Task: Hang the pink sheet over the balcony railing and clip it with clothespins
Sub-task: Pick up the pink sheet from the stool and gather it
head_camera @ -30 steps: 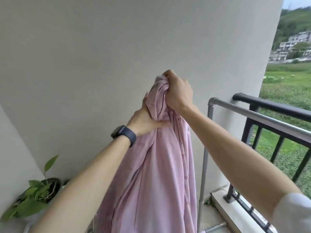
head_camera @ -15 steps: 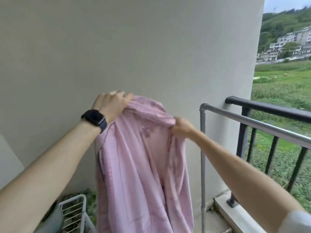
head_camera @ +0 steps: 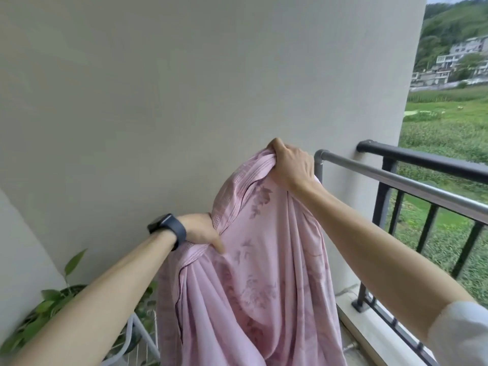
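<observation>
Pink sheet is up in the air in front of the person, bunched, not on any rail. Right hand grips the top of the bundle, fingers curled over a gathered edge, at the high point. Left hand is lower and further left, fingers and thumb closed round another fold of the same edge; the striped hem runs between the two hands. The rest of the sheet hangs down in loose folds and runs out of the bottom of the frame, faint flower print showing. Dark watch on the left wrist, white sleeve at the right arm's lower edge. Grey metal pipe starts just beside the right hand and runs off to the right; its upright leg is partly hidden behind the sheet. Black balcony railing sits just behind the pipe, top bar butting against the plain pale wall. Sheet is near the pipe's corner; contact cannot be told. Lower left: leafy potted plant and a white wire rack, partly behind the left arm. Beyond the railing: green field, houses on a hillside.
</observation>
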A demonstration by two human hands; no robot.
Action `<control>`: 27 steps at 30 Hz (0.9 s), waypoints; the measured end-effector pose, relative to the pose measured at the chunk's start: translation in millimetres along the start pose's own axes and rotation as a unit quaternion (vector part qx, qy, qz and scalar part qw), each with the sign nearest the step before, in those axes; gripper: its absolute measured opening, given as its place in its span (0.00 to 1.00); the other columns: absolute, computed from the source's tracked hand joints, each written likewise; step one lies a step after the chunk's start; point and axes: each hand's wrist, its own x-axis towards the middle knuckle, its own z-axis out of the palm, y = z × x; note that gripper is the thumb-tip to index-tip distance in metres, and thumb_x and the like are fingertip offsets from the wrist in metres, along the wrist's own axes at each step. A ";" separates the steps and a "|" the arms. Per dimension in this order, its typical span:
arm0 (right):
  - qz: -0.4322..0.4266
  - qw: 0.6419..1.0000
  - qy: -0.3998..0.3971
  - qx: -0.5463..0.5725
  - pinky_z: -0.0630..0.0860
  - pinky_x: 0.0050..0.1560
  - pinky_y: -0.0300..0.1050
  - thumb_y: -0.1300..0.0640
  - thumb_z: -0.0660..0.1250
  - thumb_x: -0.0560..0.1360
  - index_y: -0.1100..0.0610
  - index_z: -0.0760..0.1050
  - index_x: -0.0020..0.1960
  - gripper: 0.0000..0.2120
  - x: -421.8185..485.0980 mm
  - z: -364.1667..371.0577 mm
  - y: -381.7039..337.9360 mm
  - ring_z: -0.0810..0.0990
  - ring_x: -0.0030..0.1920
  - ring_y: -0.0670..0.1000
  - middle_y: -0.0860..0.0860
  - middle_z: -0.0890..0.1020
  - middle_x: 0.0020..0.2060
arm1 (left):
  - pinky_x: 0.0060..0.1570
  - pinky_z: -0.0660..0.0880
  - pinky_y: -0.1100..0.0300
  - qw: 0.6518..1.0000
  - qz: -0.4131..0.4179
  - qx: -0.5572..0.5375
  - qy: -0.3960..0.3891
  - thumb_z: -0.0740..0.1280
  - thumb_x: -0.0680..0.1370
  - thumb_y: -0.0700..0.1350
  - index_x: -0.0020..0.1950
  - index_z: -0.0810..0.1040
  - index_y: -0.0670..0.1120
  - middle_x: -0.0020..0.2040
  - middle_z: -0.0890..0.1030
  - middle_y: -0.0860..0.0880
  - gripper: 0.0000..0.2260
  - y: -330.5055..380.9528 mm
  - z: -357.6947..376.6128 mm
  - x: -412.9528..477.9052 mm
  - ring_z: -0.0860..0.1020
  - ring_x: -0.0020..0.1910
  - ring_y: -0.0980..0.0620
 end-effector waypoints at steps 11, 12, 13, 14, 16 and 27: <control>-0.068 0.935 -0.336 -0.094 0.71 0.43 0.49 0.23 0.67 0.61 0.47 0.70 0.59 0.37 -149.3 58.1 62.9 0.83 0.53 0.61 0.52 0.84 0.52 | 0.59 0.77 0.51 0.969 -0.018 -0.245 -0.002 0.71 0.61 0.42 0.53 0.84 0.43 0.51 0.86 0.43 0.21 -25.0 26.8 18.8 0.83 0.53 0.42; -0.057 0.905 -0.406 -0.118 0.73 0.46 0.48 0.29 0.70 0.64 0.47 0.72 0.60 0.33 -169.0 69.7 66.5 0.82 0.55 0.59 0.52 0.83 0.54 | 0.59 0.77 0.53 0.981 -0.021 -0.173 -0.081 0.74 0.63 0.46 0.51 0.85 0.45 0.51 0.86 0.46 0.18 -27.5 46.4 19.2 0.83 0.53 0.45; -0.047 0.871 -0.469 -0.137 0.75 0.49 0.48 0.36 0.71 0.67 0.49 0.75 0.60 0.26 -189.4 81.0 71.4 0.82 0.57 0.58 0.53 0.83 0.56 | 0.58 0.77 0.56 0.981 -0.031 -0.097 -0.168 0.76 0.65 0.53 0.50 0.86 0.48 0.51 0.86 0.50 0.16 -32.4 71.2 18.5 0.83 0.53 0.48; -0.036 0.841 -0.519 -0.149 0.77 0.51 0.48 0.43 0.69 0.71 0.51 0.77 0.60 0.21 -210.7 91.9 76.9 0.82 0.58 0.57 0.54 0.83 0.57 | 0.57 0.77 0.57 0.969 -0.046 -0.029 -0.240 0.76 0.66 0.62 0.50 0.86 0.51 0.50 0.86 0.54 0.19 -38.1 98.6 16.2 0.83 0.51 0.51; -0.019 0.793 -0.587 -0.165 0.76 0.51 0.47 0.48 0.65 0.73 0.55 0.79 0.59 0.18 -253.9 111.8 88.9 0.82 0.59 0.57 0.55 0.83 0.59 | 0.52 0.77 0.61 0.951 -0.067 0.043 -0.300 0.74 0.59 0.71 0.48 0.84 0.51 0.46 0.84 0.58 0.28 -54.1 162.0 11.9 0.82 0.48 0.54; 0.001 0.797 -0.588 -0.136 0.79 0.54 0.50 0.53 0.64 0.71 0.54 0.81 0.53 0.14 -366.8 206.2 116.0 0.81 0.57 0.59 0.54 0.83 0.53 | 0.38 0.73 0.56 0.976 -0.110 0.100 -0.160 0.67 0.72 0.47 0.42 0.72 0.49 0.49 0.80 0.44 0.06 -93.3 356.6 -1.0 0.81 0.47 0.41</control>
